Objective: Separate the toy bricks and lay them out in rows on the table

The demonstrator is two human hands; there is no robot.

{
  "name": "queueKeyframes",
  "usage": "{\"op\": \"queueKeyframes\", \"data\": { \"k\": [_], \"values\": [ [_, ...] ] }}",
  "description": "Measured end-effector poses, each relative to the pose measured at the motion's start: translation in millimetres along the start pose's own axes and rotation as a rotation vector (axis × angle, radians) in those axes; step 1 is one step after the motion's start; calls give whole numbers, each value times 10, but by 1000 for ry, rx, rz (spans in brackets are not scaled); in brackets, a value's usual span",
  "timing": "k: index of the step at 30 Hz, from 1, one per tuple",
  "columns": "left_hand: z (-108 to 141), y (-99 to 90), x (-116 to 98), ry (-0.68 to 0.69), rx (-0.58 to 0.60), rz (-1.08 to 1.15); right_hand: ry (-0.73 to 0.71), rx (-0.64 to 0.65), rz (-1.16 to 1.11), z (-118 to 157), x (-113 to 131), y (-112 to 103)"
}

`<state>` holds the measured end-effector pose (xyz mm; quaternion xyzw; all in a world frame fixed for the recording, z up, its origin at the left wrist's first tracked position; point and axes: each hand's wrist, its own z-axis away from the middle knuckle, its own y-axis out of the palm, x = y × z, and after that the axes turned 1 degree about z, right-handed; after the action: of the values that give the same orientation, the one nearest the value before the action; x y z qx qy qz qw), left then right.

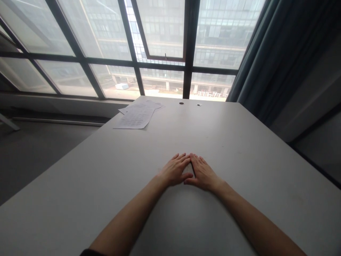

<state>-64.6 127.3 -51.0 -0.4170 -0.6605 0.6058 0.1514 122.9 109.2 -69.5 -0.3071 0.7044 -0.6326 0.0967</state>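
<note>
My left hand [176,170] lies palm down on the white table [186,220], its fingers stretched forward. Beside it, my right hand [201,172] rests on the same surface, also flat with extended fingers. The fingertips of both hands meet at the front, and the thumbs touch or overlap near the wrists' side. Between them a small triangle of tabletop shows. No object is visible in either hand; what lies beneath the palms is hidden.
Several printed paper sheets [135,115] overlap at the table's far left edge. Two small round holes sit near the far edge, one of them a dark cable hole [181,103]. Behind stand black-framed windows [162,64]; a dark blue curtain [255,53] hangs at right.
</note>
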Motion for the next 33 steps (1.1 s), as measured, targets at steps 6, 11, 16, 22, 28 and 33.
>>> {"op": "queueKeyframes", "data": {
  "k": [6, 11, 16, 22, 28, 33],
  "values": [
    [166, -36, 106, -122, -270, 43, 73, 28, 70, 295, -50, -68],
    [499, -95, 181, -132, -136, -74, 89, 70, 85, 202, 37, -84],
    [506, -53, 161, -182, -29, -133, 88, 64, 89, 26, 79, -17],
    [338, 7, 126, -207, 12, -143, 105, -38, 49, 37, 67, 16],
    [367, 6, 100, -312, -188, -158, 130, -216, 3, 128, 70, -30],
    [494, -68, 123, -368, -248, -152, 138, -291, -50, 125, 75, -44]
  ]
}}
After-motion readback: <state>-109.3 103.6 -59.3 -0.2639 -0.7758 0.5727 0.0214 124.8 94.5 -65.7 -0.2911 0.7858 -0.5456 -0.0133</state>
